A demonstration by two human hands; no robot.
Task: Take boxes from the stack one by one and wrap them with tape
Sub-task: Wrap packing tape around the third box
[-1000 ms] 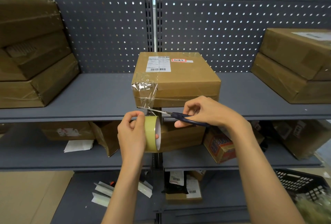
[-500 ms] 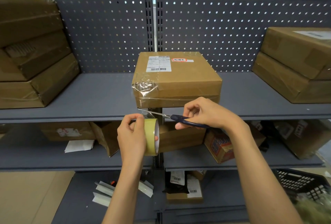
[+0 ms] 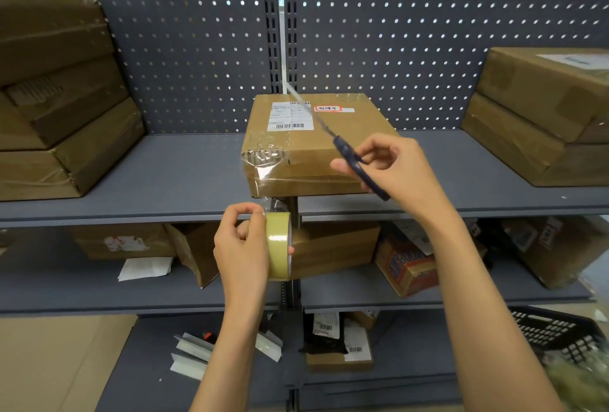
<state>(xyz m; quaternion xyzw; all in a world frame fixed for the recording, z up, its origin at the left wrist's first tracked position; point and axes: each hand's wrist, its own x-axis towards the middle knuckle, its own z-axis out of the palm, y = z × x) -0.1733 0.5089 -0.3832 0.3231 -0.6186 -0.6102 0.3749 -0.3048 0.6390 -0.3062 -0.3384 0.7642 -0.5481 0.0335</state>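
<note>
A cardboard box (image 3: 316, 148) sits on the upper shelf (image 3: 164, 177) near its front edge, at the middle of the rack, a white shipping label (image 3: 290, 115) and a small red-framed sticker (image 3: 327, 108) on its top; crinkled clear tape (image 3: 263, 161) covers its front-left corner and runs down over the front face.

The left hand (image 3: 242, 247) grips a roll of tape (image 3: 278, 245) just below the shelf edge — fingers curled over the roll's rim, thumb through the core; a short clear tail rises from the roll toward the box's lower edge, though whether it joins the tape on the box cannot be told.

The right hand (image 3: 392, 171) holds a pair of scissors (image 3: 342, 148) by the dark blue handles, fingers curled around them; the blades point up and to the left across the box top, blurred, lying close together.

To the left stands a stack of boxes (image 3: 62, 98) wrapped in tape; to the right another stack (image 3: 540, 115), two high. The lower shelves carry more boxes, loose paper and white strips — a black basket (image 3: 553, 332) sits at the lower right.
</note>
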